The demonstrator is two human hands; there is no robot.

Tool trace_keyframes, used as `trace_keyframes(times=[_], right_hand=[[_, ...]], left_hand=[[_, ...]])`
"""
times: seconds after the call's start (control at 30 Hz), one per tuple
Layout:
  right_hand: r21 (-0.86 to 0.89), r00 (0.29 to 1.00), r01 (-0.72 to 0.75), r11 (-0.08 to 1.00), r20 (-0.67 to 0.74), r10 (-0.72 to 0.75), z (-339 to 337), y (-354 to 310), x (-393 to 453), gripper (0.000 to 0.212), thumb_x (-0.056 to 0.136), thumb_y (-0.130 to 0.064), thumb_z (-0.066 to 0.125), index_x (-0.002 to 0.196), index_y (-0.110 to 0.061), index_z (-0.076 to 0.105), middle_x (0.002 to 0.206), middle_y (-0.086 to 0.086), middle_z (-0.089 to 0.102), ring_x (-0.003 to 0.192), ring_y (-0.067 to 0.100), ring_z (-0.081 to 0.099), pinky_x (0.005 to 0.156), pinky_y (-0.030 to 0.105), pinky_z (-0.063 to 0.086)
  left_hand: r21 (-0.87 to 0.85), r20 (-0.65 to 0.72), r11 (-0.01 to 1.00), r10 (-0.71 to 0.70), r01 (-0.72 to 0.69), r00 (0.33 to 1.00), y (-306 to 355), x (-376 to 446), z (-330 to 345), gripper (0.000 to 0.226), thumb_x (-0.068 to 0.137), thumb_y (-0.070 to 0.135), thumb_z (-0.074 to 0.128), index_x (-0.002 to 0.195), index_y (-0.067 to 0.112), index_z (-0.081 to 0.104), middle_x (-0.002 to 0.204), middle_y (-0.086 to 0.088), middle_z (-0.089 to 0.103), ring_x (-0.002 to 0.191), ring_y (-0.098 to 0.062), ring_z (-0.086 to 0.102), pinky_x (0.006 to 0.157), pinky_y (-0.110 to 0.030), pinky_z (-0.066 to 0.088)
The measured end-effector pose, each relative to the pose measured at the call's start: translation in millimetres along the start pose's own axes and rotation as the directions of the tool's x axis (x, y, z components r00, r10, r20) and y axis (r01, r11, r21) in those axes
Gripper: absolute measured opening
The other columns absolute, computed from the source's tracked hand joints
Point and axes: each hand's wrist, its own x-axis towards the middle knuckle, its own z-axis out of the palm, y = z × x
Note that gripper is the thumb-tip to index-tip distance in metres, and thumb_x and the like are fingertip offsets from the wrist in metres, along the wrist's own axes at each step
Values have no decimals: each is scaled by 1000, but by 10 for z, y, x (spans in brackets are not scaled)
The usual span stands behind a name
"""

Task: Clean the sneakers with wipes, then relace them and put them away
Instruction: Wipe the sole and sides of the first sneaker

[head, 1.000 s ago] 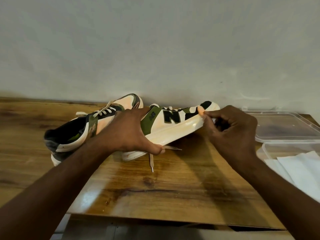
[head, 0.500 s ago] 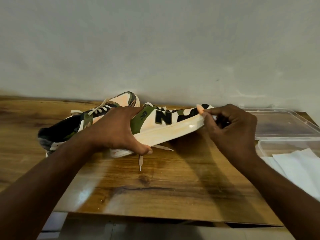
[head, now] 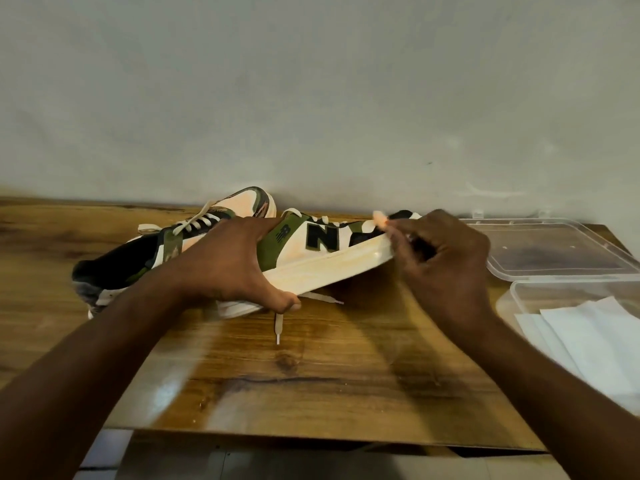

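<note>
A white, green and black sneaker (head: 322, 251) with a black N lies tilted on its side on the wooden table (head: 311, 382), its cream sole facing me. My left hand (head: 228, 268) grips its heel, thumb under the sole. My right hand (head: 440, 258) is at the toe, fingers curled, pinching a small pale wad that looks like a wipe (head: 381, 219) against the sole edge. The second sneaker (head: 114, 268) lies behind and to the left, laces threaded, partly hidden by my left arm. Two loose lace ends (head: 278, 327) hang from under the held sneaker.
At the right edge stands a clear plastic container (head: 512, 299) holding white wipes (head: 595, 344). Its clear lid (head: 554, 251) lies flat behind it. A grey wall rises directly behind the table. The table's front edge runs near the bottom of the view.
My right hand's fingertips have shifted slightly back and forth along the toe end of the sole. My left hand keeps its grip on the heel.
</note>
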Motion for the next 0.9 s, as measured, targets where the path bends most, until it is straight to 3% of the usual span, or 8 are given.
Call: trace_keyframes(times=[0.1, 0.23, 0.47, 0.63, 0.77, 0.9], right_hand=[[10, 988, -129, 992, -86, 130, -64, 229, 124, 15, 95, -19, 78, 109, -20, 82, 83, -2, 74, 71, 12, 64, 68, 29, 52], [73, 986, -132, 989, -92, 138, 9, 93, 4, 18, 95, -15, 77, 112, -16, 82, 85, 0, 73, 75, 11, 64, 67, 24, 50], [99, 998, 62, 993, 27, -65, 124, -145, -192, 26, 96, -17, 75, 120, -10, 77, 92, -3, 70, 79, 2, 62, 64, 9, 46], [102, 988, -134, 986, -62, 141, 41, 107, 54, 18, 94, -21, 79, 112, -18, 82, 86, -7, 75, 76, 9, 67, 66, 17, 51], [197, 950, -274, 941, -95, 297, 11, 210, 162, 15, 94, -22, 78, 108, -20, 82, 88, -21, 74, 83, 7, 73, 75, 22, 59], [123, 976, -194, 973, -75, 204, 35, 64, 27, 16, 94, -22, 78, 110, -20, 82, 86, -7, 75, 77, 9, 67, 68, 26, 55]], left_hand=[[7, 5, 1000, 15, -15, 1000, 3, -5, 16, 93, 37, 82, 80, 114, 33, 63, 101, 15, 70, 93, -5, 63, 81, -42, 57], [-30, -11, 999, 22, -23, 1000, 3, -14, 18, 86, 37, 78, 82, 111, 37, 63, 98, 19, 70, 91, 0, 63, 79, -38, 57], [-35, 0, 999, 5, -5, 1000, -25, -11, 12, 93, 37, 80, 80, 117, 36, 62, 104, 20, 67, 95, 4, 59, 83, -35, 56], [-52, 13, 999, 8, -7, 1000, -34, -11, 8, 94, 36, 79, 81, 118, 38, 60, 106, 22, 66, 97, 3, 59, 84, -35, 57], [-58, 7, 998, 19, -19, 1000, -45, -13, 34, 92, 37, 79, 82, 115, 35, 63, 103, 17, 70, 96, -4, 63, 83, -41, 58], [-65, -11, 997, 32, -33, 999, -38, -3, 51, 87, 38, 76, 84, 113, 38, 64, 100, 21, 70, 94, 1, 63, 80, -34, 57]])
